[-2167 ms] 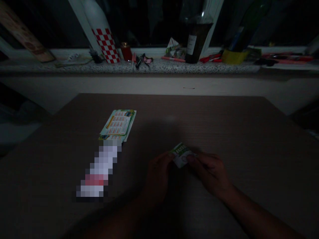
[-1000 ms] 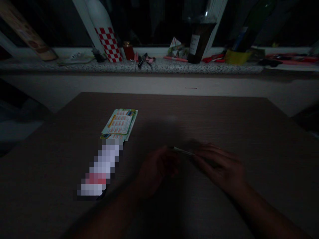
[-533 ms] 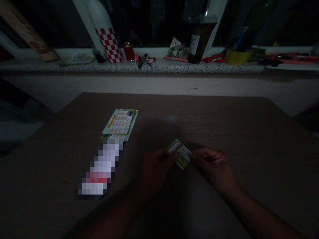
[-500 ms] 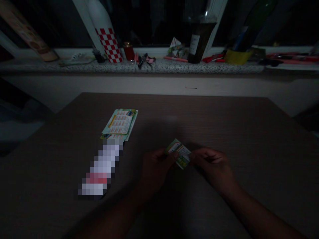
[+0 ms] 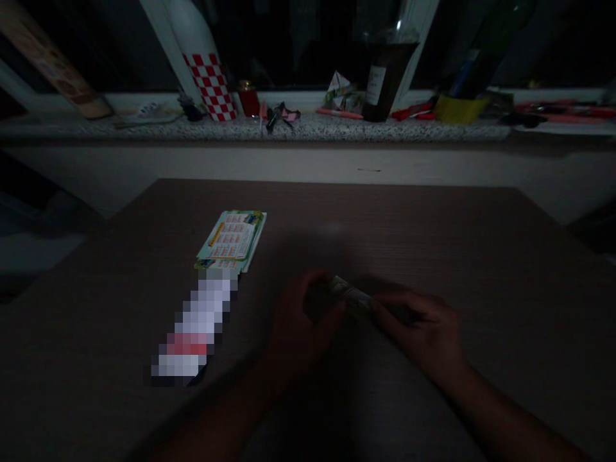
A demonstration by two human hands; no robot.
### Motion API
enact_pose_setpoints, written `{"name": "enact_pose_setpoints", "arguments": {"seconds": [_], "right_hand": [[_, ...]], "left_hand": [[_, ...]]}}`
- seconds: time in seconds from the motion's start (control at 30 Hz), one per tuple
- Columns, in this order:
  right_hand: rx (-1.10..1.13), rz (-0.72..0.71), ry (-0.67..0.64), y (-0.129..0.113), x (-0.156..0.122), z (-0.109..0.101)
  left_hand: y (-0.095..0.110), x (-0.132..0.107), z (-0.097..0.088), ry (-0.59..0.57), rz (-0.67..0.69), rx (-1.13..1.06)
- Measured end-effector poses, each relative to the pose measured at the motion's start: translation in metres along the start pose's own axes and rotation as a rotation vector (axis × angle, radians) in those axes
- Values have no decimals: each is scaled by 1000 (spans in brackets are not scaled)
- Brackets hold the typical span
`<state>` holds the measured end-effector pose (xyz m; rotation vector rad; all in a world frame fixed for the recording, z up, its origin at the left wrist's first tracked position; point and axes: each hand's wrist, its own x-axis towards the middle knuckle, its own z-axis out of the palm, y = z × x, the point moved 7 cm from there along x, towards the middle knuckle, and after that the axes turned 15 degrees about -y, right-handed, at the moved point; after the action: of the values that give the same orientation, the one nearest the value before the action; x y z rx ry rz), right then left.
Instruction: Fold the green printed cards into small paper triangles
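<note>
Small printed card point(image 5: 356, 296), held over table point(image 5: 423, 224), steeply foreshortened, print unreadable. Right hand point(image 5: 426, 321) pinches its right end, thumb against fingers; left hand point(image 5: 303, 317) curls at the other (whether gripping, cannot tell). Pixelation hides the long object point(image 5: 205, 314) adjoining the card stack point(image 5: 228, 237).

Printed card point(image 5: 353, 294) between fingers point(image 5: 386, 316): paper-like, finish unclear. Calendar cards point(image 5: 230, 237) left of fingers: smooth paper. Tabletop point(image 5: 447, 234) beneath: matt, wood-grained. Windowsill point(image 5: 332, 131) beyond: speckled, stone-like.

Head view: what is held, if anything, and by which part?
A small card, pinched at its right end by the right hand. Too dark to tell whether the left hand grips it too.
</note>
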<state>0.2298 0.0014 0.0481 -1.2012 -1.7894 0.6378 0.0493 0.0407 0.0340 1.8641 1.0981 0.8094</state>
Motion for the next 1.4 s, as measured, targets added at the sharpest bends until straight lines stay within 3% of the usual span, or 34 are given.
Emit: {"name": "enact_pose_setpoints", "arguments": {"seconds": [0.07, 0.17, 0.4, 1.0, 1.4], "right_hand": [[-117, -173, -49, -14, 0, 1], [-214, -335, -103, -26, -1, 5], [-353, -432, -133, -34, -4, 11], [-451, -499, -157, -44, -5, 12], [-379, -474, -152, -47, -3, 4]], "left_hand": [[21, -4, -5, 76, 214, 288], [44, -10, 1, 59, 434, 527], [61, -9, 11, -6, 584, 664], [61, -5, 10, -13, 575, 702], [58, 4, -16, 81, 484, 714]]}}
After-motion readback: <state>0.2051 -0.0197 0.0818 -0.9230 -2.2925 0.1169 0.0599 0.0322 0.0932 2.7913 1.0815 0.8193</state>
